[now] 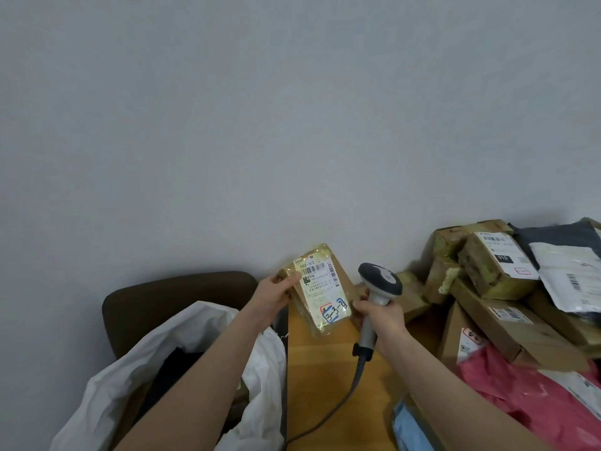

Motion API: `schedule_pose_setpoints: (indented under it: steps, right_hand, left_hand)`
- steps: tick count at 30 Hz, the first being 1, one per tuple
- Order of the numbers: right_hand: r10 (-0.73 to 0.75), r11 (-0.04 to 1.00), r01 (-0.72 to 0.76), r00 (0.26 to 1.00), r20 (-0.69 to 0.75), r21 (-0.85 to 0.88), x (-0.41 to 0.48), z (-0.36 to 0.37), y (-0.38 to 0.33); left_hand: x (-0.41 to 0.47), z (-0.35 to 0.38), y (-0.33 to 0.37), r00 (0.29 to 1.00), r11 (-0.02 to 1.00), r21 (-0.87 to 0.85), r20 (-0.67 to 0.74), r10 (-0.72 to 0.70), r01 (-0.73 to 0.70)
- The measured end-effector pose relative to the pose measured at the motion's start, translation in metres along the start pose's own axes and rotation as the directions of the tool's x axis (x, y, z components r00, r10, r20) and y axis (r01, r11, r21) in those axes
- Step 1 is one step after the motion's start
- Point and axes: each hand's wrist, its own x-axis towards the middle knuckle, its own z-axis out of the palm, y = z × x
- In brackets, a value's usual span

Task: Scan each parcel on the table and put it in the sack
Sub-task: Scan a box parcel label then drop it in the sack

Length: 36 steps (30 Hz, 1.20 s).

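Parcel (320, 289) hangs above the tabletop (312, 369), gripped in your left hand (276, 294); your right hand (383, 316) curls round the scanner (381, 280) handle just beside it.

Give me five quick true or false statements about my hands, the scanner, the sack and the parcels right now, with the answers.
1. The left hand holds a taped parcel with its label facing the camera. True.
2. The right hand is empty. False: its fingers grip the scanner.
3. The white sack stands open to the left of the table. True.
4. The taped parcel is already inside the sack. False: it is held up above the table's left edge.
5. The pile of parcels lies on the table's left side. False: it is on the right side.
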Motion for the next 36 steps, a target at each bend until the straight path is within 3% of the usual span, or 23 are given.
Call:
schedule_pose_setpoints:
  steps: [2, 5, 11, 14, 21, 36]
  right_hand:
    - [0.028, 1.0, -0.028, 1.0, -0.002, -0.007, 0.002, 0.002, 0.005]
    - [0.029, 0.999, -0.029, 0.999, 0.014, -0.027, 0.003, 0.001, 0.013]
    - [-0.08, 0.99, 0.085, 0.996, 0.051, -0.109, -0.021, -0.011, 0.023]
    - [-0.093, 0.978, 0.125, 0.978, 0.189, -0.166, -0.044, -0.016, 0.027]
    - [-0.091, 0.963, 0.161, 0.948, 0.304, -0.215, -0.088, -0.004, 0.026]
    - [-0.071, 0.941, 0.175, 0.939, 0.336, -0.29, -0.103, 0.002, 0.028]
  left_hand:
    - [-0.003, 0.004, -0.012, 0.995, 0.999, -0.005, 0.086, -0.047, 0.047]
    - [-0.001, 0.001, -0.03, 0.99, 0.995, 0.054, 0.105, -0.09, 0.085]
    - [0.004, -0.009, -0.05, 0.993, 0.994, 0.091, -0.11, -0.05, 0.061]
    - [0.007, -0.015, -0.061, 0.986, 0.99, 0.124, -0.163, -0.044, 0.064]
    - [0.009, -0.023, -0.074, 0.975, 0.986, 0.147, -0.217, -0.044, 0.077]
    - [0.002, -0.034, -0.08, 0.966, 0.985, 0.159, -0.256, -0.031, 0.073]
